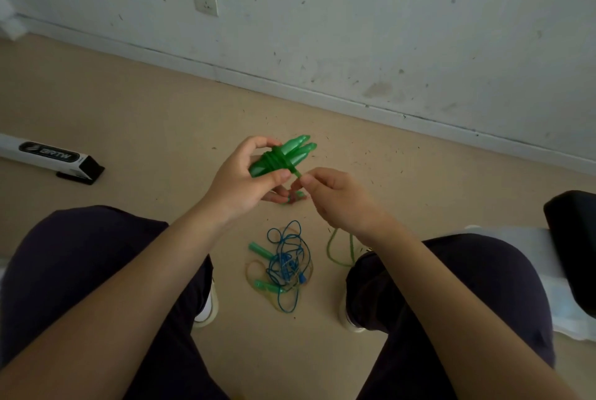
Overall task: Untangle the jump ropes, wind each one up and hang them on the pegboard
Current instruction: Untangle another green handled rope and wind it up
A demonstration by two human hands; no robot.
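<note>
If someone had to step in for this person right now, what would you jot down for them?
Left hand: grips the two green handles side by side, rope wound round them.
Right hand: its fingers pinch the green rope's loose end beside the wraps.
On the floor between the feet: a tangled pile of blue rope with two more green handles; a green loop hangs by the right knee.
Done: green rope mostly wound.
Left: secure the end, untangle and wind the pile, hang everything. No pegboard in view.
</note>
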